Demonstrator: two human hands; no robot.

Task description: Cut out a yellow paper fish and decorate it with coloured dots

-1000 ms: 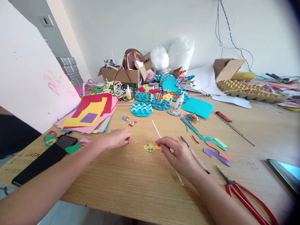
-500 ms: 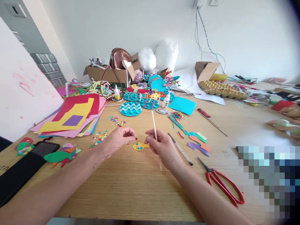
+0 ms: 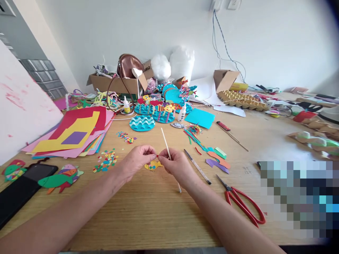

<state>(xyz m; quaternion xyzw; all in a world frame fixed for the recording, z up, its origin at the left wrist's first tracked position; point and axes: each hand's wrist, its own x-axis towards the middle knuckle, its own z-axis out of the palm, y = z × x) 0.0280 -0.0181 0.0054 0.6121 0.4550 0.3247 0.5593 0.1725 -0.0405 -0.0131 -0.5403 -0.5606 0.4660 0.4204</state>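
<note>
My left hand pinches a tiny red paper dot between thumb and finger. The fingertips of my right hand meet it at the same dot. A thin white stick is held in my right hand, slanting up to the left, its lower end showing below the hand. Just beneath the fingertips lies a yellow paper fish with coloured spots, partly covered by the hands. Loose confetti dots are scattered left of my left hand. To the right of my right hand rests a pen.
Red-handled scissors lie at the right front, near coloured paper scraps. Stacked coloured paper, a phone and a green paper fish are on the left. Blue wave discs and a glue bottle stand farther back.
My hands have come together, so the right fingertips now touch the red dot in my left fingers. The stick's top leans further left. The whole view has shifted slightly.
</note>
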